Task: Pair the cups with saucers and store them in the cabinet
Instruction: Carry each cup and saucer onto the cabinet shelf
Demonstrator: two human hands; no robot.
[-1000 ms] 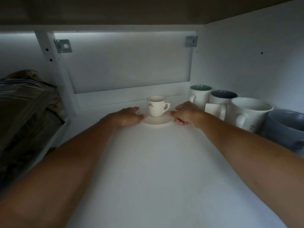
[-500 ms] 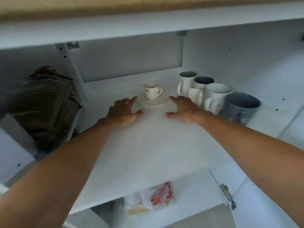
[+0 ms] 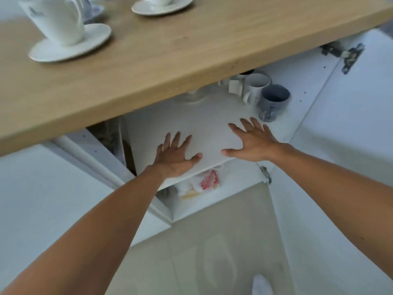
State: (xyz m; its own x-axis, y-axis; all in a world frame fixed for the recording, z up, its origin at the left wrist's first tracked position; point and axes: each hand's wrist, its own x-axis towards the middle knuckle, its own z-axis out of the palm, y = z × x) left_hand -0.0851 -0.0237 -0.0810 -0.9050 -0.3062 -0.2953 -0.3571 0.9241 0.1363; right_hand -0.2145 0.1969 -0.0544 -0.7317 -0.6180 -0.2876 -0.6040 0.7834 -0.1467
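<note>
A light wood countertop (image 3: 170, 60) fills the top of the view. Under its front edge, at the right rear corner of the white shelf (image 3: 191, 128), stands a row of mugs: a grey ceramic mug (image 3: 274, 101) nearest the front, a white ceramic mug (image 3: 256, 87) just behind it, others partly hidden. On the lower shelf, near its front edge, lies a white packet w/ red print (image 3: 209, 179). Metal hinge (image 3: 348, 55) at upper right; pale tiled floor (image 3: 212, 241) below.
</note>
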